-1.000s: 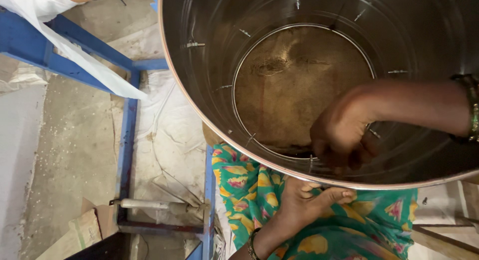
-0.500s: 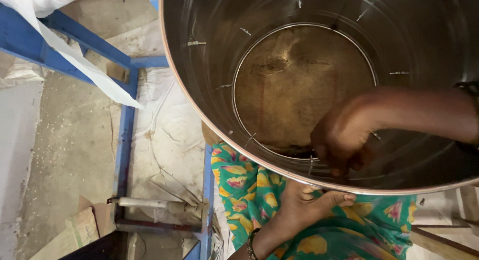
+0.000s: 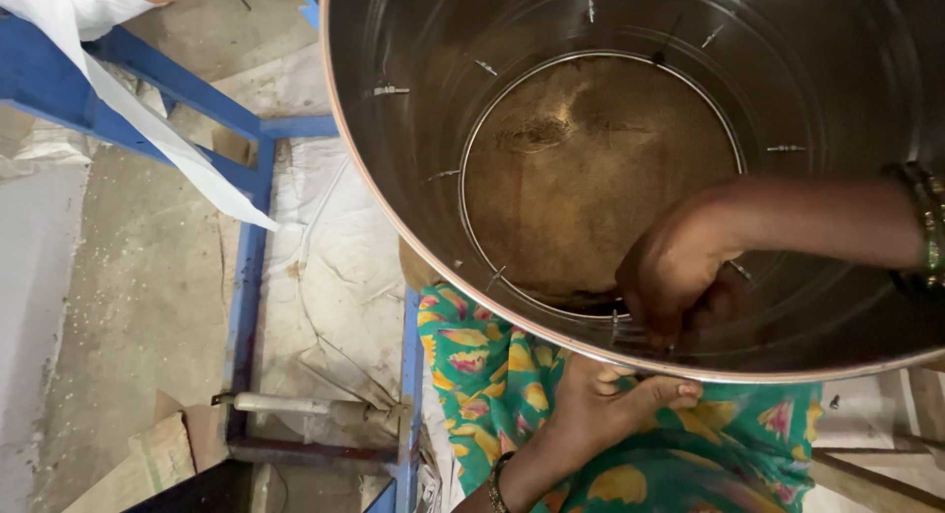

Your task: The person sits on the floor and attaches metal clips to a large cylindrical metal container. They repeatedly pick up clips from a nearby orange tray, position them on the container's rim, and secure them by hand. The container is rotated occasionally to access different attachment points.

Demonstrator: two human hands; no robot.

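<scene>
Moved: right hand [image 3: 679, 277] barely, same spot inside drum [image 3: 394, 119].
Right grip: closed on wire ring [image 3: 472, 159].
Left hand [image 3: 600, 405]: fingers pressing drum's rim from outside.

Right hand [image 3: 684, 277] shifted slightly right and lower inside the large round steel drum [image 3: 413, 178], now nearer the wire ring's [image 3: 472, 139] near edge. Left hand's [image 3: 600, 405] fingers spread a bit flatter under the rim.
</scene>
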